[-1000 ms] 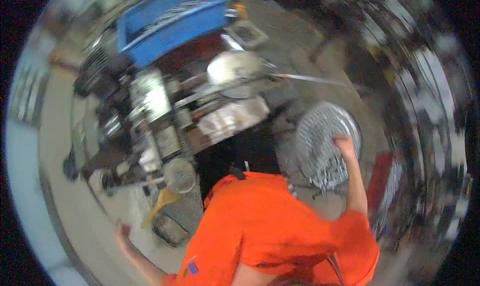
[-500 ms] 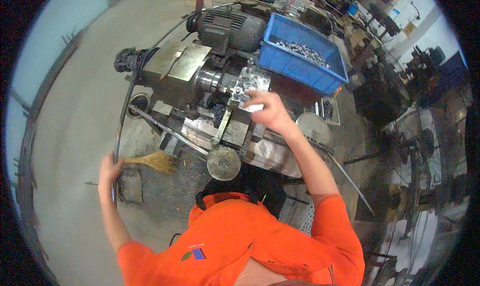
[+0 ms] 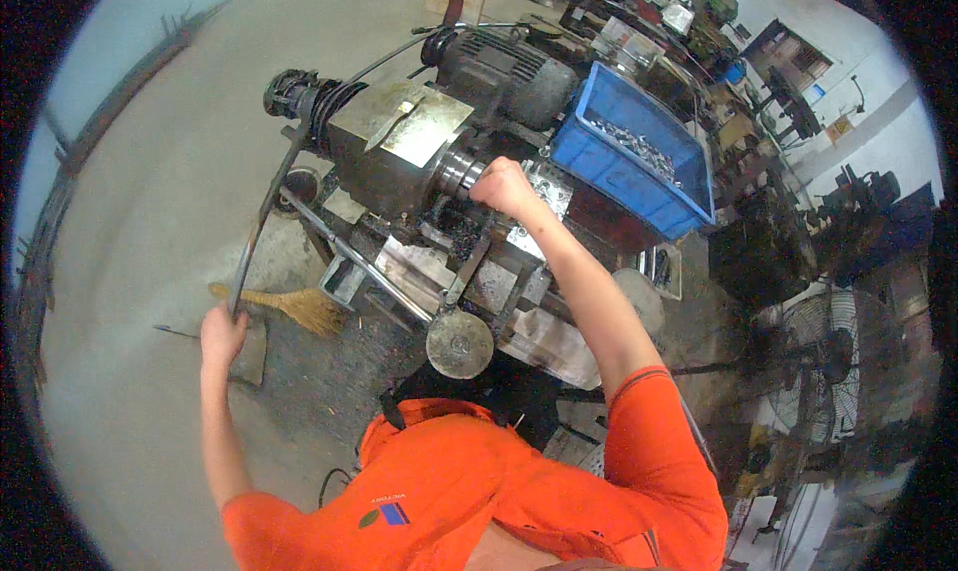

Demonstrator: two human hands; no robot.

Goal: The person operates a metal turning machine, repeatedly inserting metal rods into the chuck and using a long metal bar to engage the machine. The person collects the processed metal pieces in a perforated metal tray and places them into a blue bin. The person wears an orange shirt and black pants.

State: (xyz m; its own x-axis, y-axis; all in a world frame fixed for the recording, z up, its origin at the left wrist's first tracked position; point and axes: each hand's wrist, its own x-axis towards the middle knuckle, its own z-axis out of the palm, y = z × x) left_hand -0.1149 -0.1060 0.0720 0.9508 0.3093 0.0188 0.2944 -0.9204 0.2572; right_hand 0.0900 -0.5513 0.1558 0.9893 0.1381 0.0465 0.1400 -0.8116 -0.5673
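Observation:
My left hand (image 3: 224,337) is wrapped around the lower end of a long metal lever (image 3: 261,217), which runs up to the left end of a small lathe. Out over the machine, my right hand (image 3: 502,187) is closed right at the front of the shiny spindle (image 3: 457,174). Whatever its fingers hold is hidden behind the hand. Beneath the right wrist lies the metal tool slide (image 3: 551,194). A round handwheel (image 3: 459,344) faces me at the near side of the lathe.
A blue crate (image 3: 624,180) of small metal parts stands behind the lathe, beside a dark motor (image 3: 509,72). Loose on the headstock cover (image 3: 439,132) lies a flat tool. A straw broom (image 3: 309,309) and a dustpan (image 3: 251,356) are on the floor; a fan (image 3: 818,371) stands right.
My right hand has moved left from the tool slide to the spindle front, and its spread fingers have closed. The left hand stays on the lever. The whole view has shifted slightly.

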